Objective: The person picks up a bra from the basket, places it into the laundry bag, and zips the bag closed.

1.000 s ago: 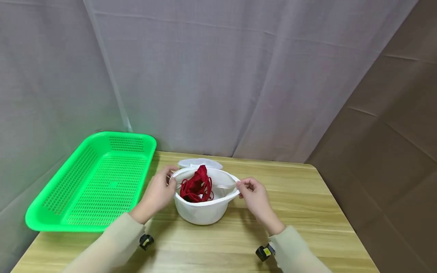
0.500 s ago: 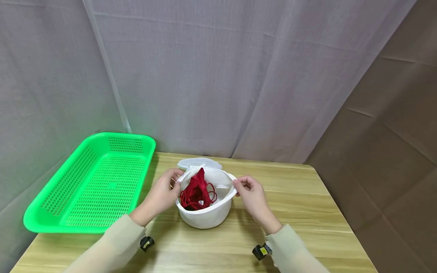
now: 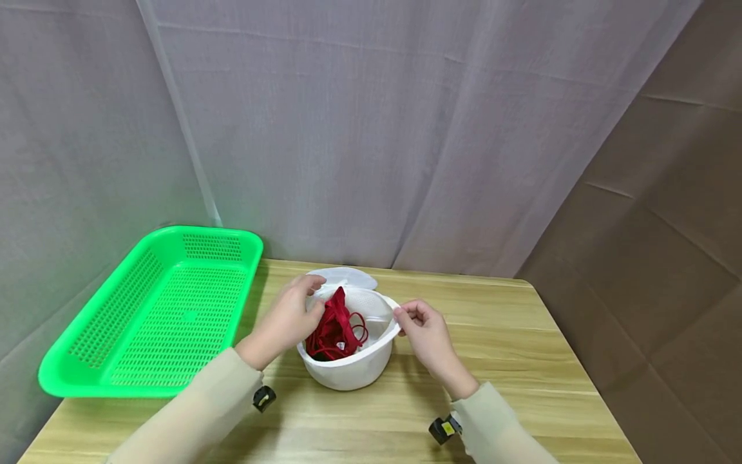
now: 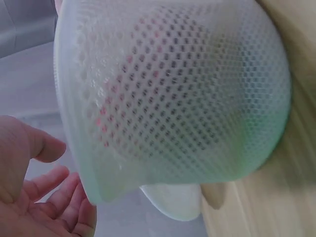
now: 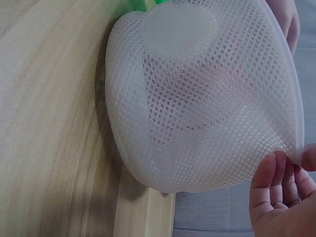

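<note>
A white mesh laundry bag (image 3: 350,374) with a zipped rim (image 5: 291,64) stands open on the wooden table. Inside it lies a crumpled dark red garment with thin straps (image 3: 333,328); its kind is not clear. My right hand (image 3: 426,328) pinches the rim at the bag's right side. My left hand (image 3: 292,309) is over the left rim, thumb and fingers apart, holding nothing. In the left wrist view the left hand (image 4: 34,182) hovers beside the rim, and red cloth shows faintly through the mesh. The bag's white flap lid (image 3: 348,277) lies folded back behind it.
A bright green perforated plastic basket (image 3: 246,303) sits at the table's left, its front left corner reaching past the edge. Grey curtain (image 3: 359,129) hangs behind the table, and brown cloth (image 3: 655,258) covers the right side. Bare tabletop (image 3: 504,361) lies right of the bag.
My left hand has let go of the left rim and moved up and right over it. The bag shifted slightly nearer to me. My right hand keeps its pinch.
</note>
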`<action>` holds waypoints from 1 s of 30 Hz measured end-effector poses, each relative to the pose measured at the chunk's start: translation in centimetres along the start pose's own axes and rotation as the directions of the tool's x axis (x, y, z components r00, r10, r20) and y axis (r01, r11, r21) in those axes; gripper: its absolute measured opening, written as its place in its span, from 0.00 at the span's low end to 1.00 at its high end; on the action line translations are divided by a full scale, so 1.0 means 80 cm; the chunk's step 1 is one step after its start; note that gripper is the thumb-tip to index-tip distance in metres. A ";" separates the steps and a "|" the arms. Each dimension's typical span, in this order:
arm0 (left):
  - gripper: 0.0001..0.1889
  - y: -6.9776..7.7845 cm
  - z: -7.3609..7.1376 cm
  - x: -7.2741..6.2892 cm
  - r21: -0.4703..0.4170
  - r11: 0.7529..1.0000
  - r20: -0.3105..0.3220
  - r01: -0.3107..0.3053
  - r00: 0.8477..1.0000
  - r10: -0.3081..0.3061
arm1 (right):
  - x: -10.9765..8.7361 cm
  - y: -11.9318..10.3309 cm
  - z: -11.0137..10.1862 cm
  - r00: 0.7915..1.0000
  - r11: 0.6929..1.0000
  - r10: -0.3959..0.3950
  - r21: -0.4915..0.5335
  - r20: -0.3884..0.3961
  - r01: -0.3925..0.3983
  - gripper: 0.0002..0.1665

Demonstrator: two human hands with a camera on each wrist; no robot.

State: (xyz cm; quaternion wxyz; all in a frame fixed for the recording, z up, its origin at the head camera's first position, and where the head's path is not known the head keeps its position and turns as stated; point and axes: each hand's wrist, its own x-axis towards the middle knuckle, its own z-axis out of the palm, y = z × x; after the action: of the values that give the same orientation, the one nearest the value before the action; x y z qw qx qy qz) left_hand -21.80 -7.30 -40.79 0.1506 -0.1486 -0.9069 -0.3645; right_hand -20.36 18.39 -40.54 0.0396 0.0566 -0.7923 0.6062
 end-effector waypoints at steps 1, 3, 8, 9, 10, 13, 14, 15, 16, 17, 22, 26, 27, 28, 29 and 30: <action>0.20 0.002 0.002 0.003 0.019 1.000 0.013 -0.010 1.000 0.010 | 0.000 0.000 0.000 1.000 1.000 0.000 -0.001 0.001 0.000 0.06; 0.21 0.005 0.007 0.009 0.062 0.998 0.038 -0.028 0.999 0.026 | -0.001 0.001 0.001 1.000 1.000 -0.003 -0.006 0.004 0.003 0.06; 0.21 0.009 0.019 0.016 0.172 0.981 0.101 -0.091 0.992 0.074 | -0.002 0.004 0.001 1.000 1.000 -0.010 -0.005 0.013 0.010 0.06; 0.20 0.009 0.022 0.016 0.182 0.978 0.116 -0.106 0.990 0.086 | -0.002 0.004 0.001 1.000 1.000 -0.012 -0.004 0.013 0.012 0.06; 0.20 0.010 0.024 0.016 0.188 0.975 0.132 -0.120 0.987 0.096 | -0.003 0.004 0.001 1.000 1.000 -0.013 -0.003 0.012 0.013 0.06; 0.17 0.012 0.030 0.014 0.166 0.972 0.182 -0.170 0.973 0.139 | -0.003 0.004 0.001 1.000 1.000 -0.012 -0.010 0.008 0.012 0.06; 0.17 0.013 0.033 0.013 0.147 0.971 0.199 -0.187 0.967 0.156 | -0.003 0.004 0.001 1.000 1.000 -0.011 -0.011 0.007 0.011 0.06; 0.16 0.013 0.035 0.011 0.129 0.970 0.219 -0.206 0.960 0.175 | -0.003 0.003 0.000 1.000 1.000 -0.010 -0.013 0.005 0.010 0.06; 0.14 0.013 0.037 0.010 0.110 0.967 0.238 -0.229 0.951 0.198 | -0.004 0.003 0.000 1.000 1.000 -0.008 -0.014 0.004 0.008 0.06; 0.13 0.014 0.040 0.008 0.093 0.963 0.254 -0.253 0.941 0.222 | -0.004 0.003 0.000 1.000 1.000 -0.007 -0.016 0.002 0.007 0.06; 0.07 0.014 0.050 0.002 0.081 0.941 0.299 -0.330 0.908 0.293 | -0.003 0.007 -0.001 1.000 1.000 -0.005 -0.003 -0.005 0.005 0.07; 0.08 0.014 0.048 0.003 0.052 0.955 0.286 -0.291 0.921 0.265 | 0.006 0.033 -0.002 1.000 1.000 -0.010 0.010 -0.017 0.010 0.06; 0.09 0.015 0.046 0.004 0.041 0.961 0.282 -0.272 0.926 0.250 | 0.008 0.040 -0.002 1.000 1.000 -0.011 0.013 -0.020 0.011 0.06; 0.10 0.015 0.044 0.005 0.028 0.968 0.278 -0.251 0.932 0.233 | 0.010 0.047 -0.002 1.000 1.000 -0.013 0.017 -0.024 0.013 0.07; 0.10 0.015 0.041 0.006 0.015 0.974 0.274 -0.227 0.938 0.214 | 0.009 0.047 -0.003 1.000 1.000 -0.013 0.017 -0.024 0.013 0.07; 0.11 0.015 0.038 0.007 0.004 0.979 0.268 -0.205 0.943 0.197 | 0.009 0.047 -0.003 1.000 1.000 -0.012 0.015 -0.024 0.012 0.07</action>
State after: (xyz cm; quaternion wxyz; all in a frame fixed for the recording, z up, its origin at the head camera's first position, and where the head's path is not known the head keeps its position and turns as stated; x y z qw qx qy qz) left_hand -22.38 -4.25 -41.93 0.0662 -0.2854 -0.9046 -0.3097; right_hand -21.56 19.56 -43.96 0.0523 0.0545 -0.7867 0.6127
